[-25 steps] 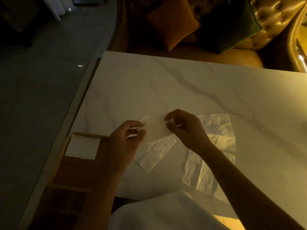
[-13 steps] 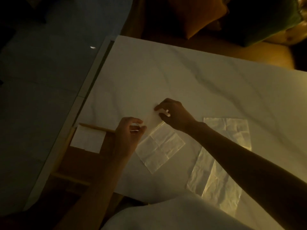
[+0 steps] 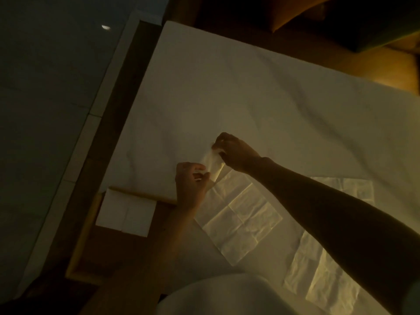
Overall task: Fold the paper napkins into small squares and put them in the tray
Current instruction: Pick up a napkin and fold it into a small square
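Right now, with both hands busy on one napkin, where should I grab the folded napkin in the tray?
Take the folded napkin by its right edge, coming from above. It lies flat in the tray's far left corner, hard against the rims, so only the right and near edges look free. Left hand is closest.

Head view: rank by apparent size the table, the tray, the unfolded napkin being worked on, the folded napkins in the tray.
1. table
2. tray, partly hidden by the left arm
3. unfolded napkin
4. folded napkins

The tray sits nearer the camera than the napkin, so that pair is less sure.
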